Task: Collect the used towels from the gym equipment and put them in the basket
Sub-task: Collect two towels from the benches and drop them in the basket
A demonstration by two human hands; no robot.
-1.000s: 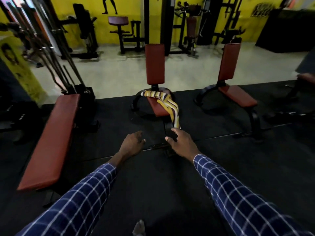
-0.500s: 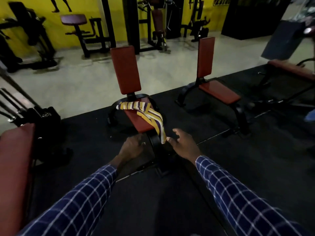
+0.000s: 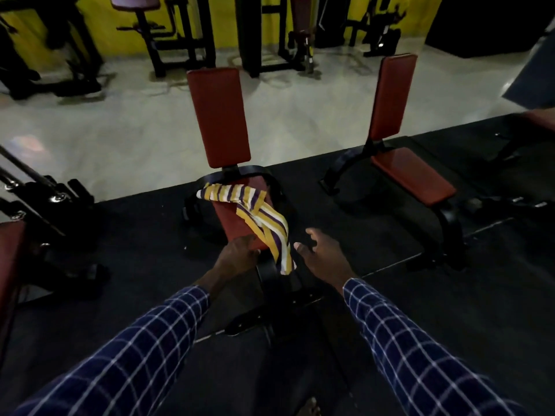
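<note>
A towel striped yellow, purple and white (image 3: pixel 255 217) lies across the red seat of an upright bench (image 3: pixel 234 223), and one end hangs over the seat's front edge. My left hand (image 3: pixel 237 256) is at the seat's front edge, just left of the hanging end, fingers curled; whether it touches the cloth is unclear. Just right of the hanging end is my right hand (image 3: pixel 324 256), fingers spread and empty. No basket is in view.
A second red upright bench (image 3: pixel 402 163) stands to the right on the black mat. A flat red bench (image 3: pixel 9 259) and a bar rack (image 3: pixel 45 193) are at the left. Beyond the mat lie pale floor and black machines (image 3: pixel 168 40) against a yellow wall.
I have come closer to the bench with the towel. Both hands have moved forward and now flank the hanging end.
</note>
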